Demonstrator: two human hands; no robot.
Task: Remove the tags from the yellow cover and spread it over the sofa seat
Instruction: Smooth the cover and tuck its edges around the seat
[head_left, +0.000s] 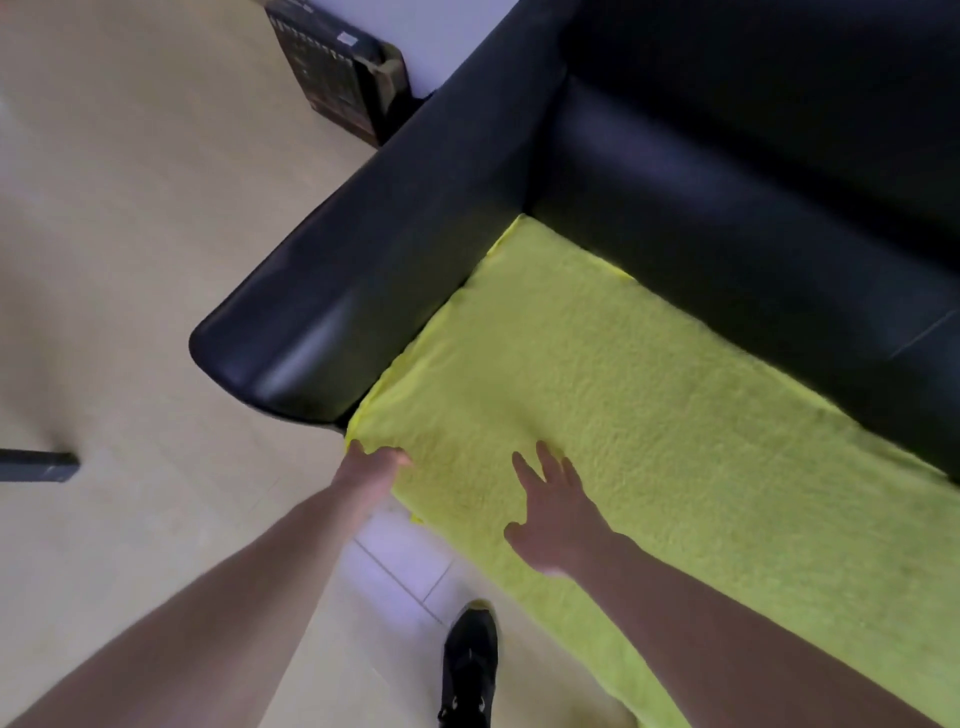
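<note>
The cover (623, 395) is bright yellow-green with a fuzzy, plain texture. The sofa (727, 197) is glossy black. The floor (130, 260) is pale beige tile with thin grey joints. The shoe (469, 665) is black.

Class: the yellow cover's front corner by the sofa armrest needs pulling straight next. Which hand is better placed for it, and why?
Left. The left hand already grips the yellow cover at its front corner beside the armrest. The right hand lies flat, fingers spread, further along the seat.

Yellow cover (597, 374) flat on black sofa (395, 218)
</note>
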